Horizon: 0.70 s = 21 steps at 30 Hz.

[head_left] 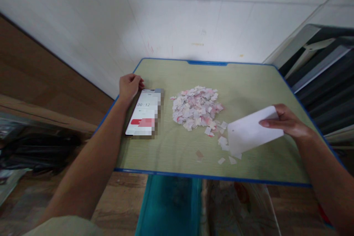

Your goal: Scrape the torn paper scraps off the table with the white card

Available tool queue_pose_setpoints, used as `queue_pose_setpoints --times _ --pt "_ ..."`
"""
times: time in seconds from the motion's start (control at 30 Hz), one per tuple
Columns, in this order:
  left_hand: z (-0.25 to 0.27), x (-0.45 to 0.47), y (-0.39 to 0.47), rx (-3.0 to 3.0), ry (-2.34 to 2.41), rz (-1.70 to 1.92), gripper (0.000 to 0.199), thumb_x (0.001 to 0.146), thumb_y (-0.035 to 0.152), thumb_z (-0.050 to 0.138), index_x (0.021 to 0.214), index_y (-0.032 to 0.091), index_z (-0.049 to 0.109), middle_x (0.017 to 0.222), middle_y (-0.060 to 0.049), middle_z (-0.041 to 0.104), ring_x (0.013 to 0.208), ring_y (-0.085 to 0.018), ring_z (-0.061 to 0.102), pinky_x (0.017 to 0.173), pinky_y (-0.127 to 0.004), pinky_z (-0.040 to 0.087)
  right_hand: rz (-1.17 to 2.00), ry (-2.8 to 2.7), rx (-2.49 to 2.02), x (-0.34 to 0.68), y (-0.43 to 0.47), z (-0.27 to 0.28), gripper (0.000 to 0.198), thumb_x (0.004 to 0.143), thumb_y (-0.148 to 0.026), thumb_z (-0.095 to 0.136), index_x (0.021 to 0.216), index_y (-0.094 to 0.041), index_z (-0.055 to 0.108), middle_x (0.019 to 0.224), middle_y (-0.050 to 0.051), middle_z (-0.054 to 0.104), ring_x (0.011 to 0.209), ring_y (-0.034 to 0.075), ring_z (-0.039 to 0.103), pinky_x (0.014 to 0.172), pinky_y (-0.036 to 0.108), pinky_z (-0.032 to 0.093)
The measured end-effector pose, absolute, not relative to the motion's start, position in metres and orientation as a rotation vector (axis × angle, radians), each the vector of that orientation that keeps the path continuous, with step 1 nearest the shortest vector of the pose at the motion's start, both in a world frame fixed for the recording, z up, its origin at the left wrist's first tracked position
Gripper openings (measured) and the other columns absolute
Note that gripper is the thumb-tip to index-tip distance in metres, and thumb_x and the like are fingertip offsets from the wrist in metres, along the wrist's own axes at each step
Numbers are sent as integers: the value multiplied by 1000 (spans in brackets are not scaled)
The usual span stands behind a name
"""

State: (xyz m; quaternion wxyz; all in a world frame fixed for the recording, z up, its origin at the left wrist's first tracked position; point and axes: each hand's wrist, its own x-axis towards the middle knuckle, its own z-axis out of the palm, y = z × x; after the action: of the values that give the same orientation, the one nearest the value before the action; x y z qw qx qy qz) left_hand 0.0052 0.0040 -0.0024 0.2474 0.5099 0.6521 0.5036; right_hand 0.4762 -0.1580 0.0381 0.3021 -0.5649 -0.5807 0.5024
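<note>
Paper scraps (195,107) lie heaped on the table (166,156), left of the white card (251,131) that the right hand (286,120) pinches. Beside the smartphone (140,113) rests the left hand (129,85), its fingers curled in.

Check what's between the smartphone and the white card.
Head view: a heap of paper scraps lies between them, with some loose scraps near the white card.

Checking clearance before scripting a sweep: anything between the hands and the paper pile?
Yes. From the right hand, the white card it holds, then a few loose scraps at the pile's near right side. From the left hand, the phone's far end.
</note>
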Motion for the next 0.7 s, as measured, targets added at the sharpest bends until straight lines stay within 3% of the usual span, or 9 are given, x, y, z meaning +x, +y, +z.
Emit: queue_pose_setpoints --times 0.13,0.33,0.7 --pt "-4 2 6 1402 1755 1380 23 79 4 49 59 14 57 48 4 53 43 -7 50 45 -18 37 1201 -1453 -1491 474 -158 39 28 52 -40 88 56 -17 73 49 -1 60 41 11 50 39 20 36" --pt "-6 -1 7 1398 1756 1393 23 78 4 50 59 14 58 48 4 53 43 -8 50 46 -19 37 1299 -1541 -1487 476 -159 39 26 52 -37 88 53 -17 71 45 -1 56 38 9 46 36 19 31" --pt "-5 2 5 1400 1747 1396 24 78 4 50 58 14 58 48 3 53 43 -8 50 45 -18 37 1173 -1456 -1530 469 -160 43 29 49 -38 88 48 -16 68 44 -2 55 39 9 45 37 20 31"
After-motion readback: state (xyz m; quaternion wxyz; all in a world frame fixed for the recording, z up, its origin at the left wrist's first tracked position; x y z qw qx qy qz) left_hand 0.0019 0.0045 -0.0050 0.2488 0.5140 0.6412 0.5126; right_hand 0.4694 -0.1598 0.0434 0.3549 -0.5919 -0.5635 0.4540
